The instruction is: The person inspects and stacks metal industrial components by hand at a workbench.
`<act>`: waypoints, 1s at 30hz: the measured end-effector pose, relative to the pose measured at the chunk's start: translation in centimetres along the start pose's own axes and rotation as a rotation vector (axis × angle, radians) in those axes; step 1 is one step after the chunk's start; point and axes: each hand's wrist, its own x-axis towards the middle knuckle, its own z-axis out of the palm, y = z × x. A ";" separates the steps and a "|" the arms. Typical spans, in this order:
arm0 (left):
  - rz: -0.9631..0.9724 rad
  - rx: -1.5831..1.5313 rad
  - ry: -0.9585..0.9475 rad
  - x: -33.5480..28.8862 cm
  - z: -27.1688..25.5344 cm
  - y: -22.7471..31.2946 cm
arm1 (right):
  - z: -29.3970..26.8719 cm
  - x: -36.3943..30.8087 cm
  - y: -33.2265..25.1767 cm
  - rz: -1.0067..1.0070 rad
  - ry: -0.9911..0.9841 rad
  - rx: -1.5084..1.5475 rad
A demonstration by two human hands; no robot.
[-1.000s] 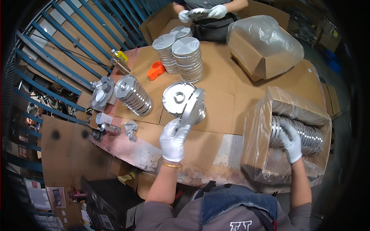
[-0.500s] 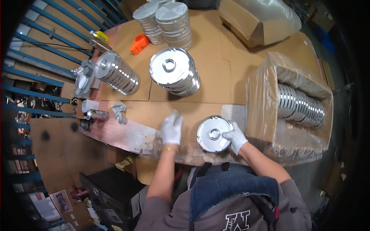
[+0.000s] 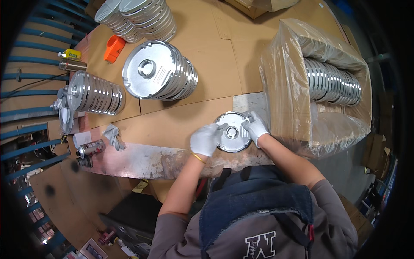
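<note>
Plastic-lined brown cardboard box (image 3: 289, 82) just right of the right hand (image 3: 255, 127); white rectangular label (image 3: 162, 77) on disc stack, up-left of left hand (image 3: 206, 139).

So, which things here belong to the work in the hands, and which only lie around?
In the work:
- round metal lid, held by left hand and right hand
- lid stack
- lined box of lids

Lying about:
- spray can
- orange tape holder
- crumpled glove

Bright, even overhead light. Glare flared on the stacked shiny round metal discs (image 3: 160, 71) and the clear plastic wrap over the cardboard box (image 3: 297, 93). Shadows were soft. Strong fisheye bending, black vignette at rim; centre was sharp.
</note>
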 end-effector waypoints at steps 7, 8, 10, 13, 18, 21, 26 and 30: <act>0.142 0.444 -0.438 2.9 1.8 1.6 | 0.9 -0.1 -1.6 -0.190 -0.020 -0.066; 0.193 0.393 -0.446 3.2 1.8 1.6 | 0.6 -0.1 -2.1 -0.158 -0.014 -0.112; 0.190 0.326 -0.416 3.9 1.8 1.6 | 0.5 0.6 -1.6 -0.190 0.026 -0.165; 0.197 0.203 -0.381 4.5 2.7 1.3 | 0.4 1.1 -1.1 -0.149 0.004 0.107; 0.280 0.071 -0.301 4.8 3.3 0.8 | 2.5 0.8 -0.2 -0.132 0.034 0.370; 0.231 0.155 -0.355 5.1 4.3 1.0 | 3.2 1.3 1.2 -0.584 0.204 -0.013; 0.153 0.221 -0.394 4.7 3.3 2.4 | 2.7 1.1 1.6 -0.384 0.175 -0.022; 0.238 0.121 -0.388 3.9 2.7 1.0 | 3.4 1.5 2.1 -0.276 0.079 0.296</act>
